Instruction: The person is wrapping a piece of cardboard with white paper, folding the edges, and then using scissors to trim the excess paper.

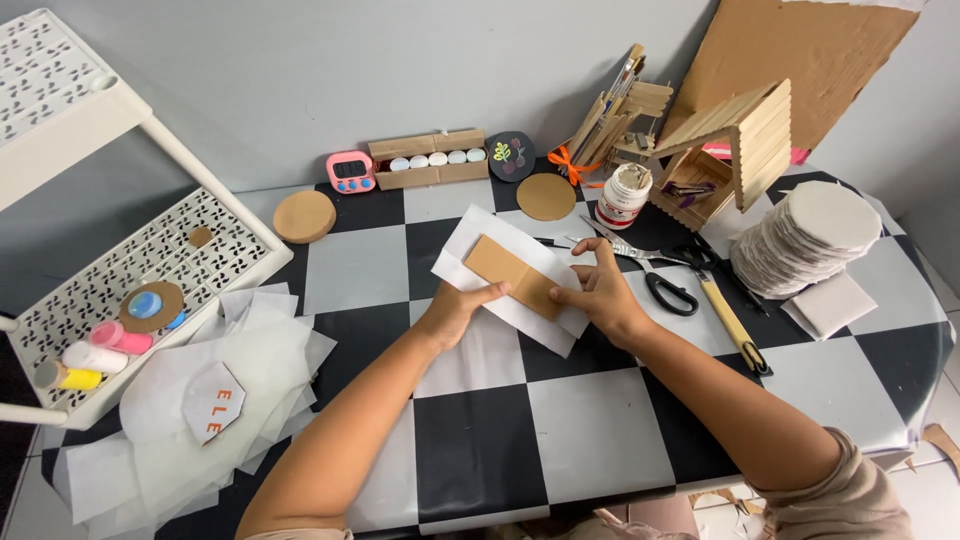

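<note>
- Two hands meet over the checkered tabletop (590,430): your left hand (452,312) pins the near-left edge of a brown cardboard piece (512,274), fingers closed down on it.
- Your right hand (600,297) pinches its right end, fingers gripping card and the white paper sheet (478,238) beneath.
- Card looks light and stiff, though creasable; the paper is thin, limp and likely to slide, so hold by the edges.
- Farther off lie black-handled scissors (668,290) and a white glue jar (622,196).

White shelf rack (60,100) cut off at left edge — cardboard sheet (800,50) at top.
</note>
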